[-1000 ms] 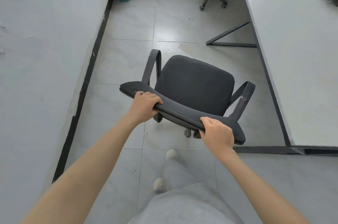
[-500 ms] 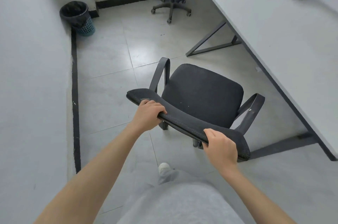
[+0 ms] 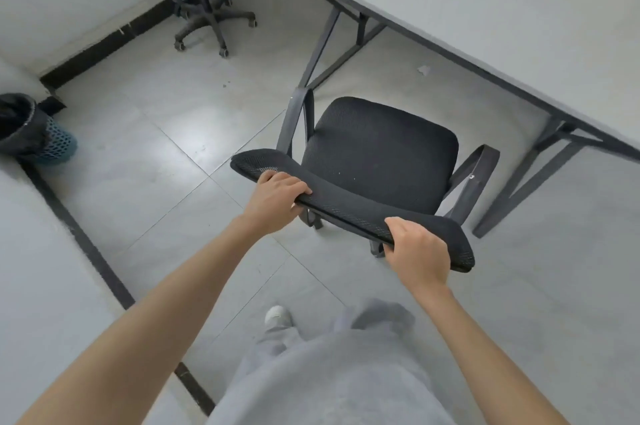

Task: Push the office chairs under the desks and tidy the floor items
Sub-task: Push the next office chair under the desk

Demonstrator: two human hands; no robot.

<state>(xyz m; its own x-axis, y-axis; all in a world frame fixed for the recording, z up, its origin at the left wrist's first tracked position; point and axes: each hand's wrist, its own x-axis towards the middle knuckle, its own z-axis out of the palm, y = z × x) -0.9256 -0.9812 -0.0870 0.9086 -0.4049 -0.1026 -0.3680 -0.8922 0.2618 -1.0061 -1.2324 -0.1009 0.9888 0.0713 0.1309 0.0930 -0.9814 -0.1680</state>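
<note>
Both hands clamped on the top edge of the black office chair's (image 3: 379,150) backrest (image 3: 349,208): left hand (image 3: 275,201) near its left end, right hand (image 3: 417,253) near its right end, fingers curled over. Chair stands on the tile floor just beside the grey desk (image 3: 485,19), seat facing it, not yet under.

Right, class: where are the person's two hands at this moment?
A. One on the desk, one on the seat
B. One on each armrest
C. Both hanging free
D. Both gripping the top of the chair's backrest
D: the left hand and right hand both curl over the top edge of the backrest.
</note>
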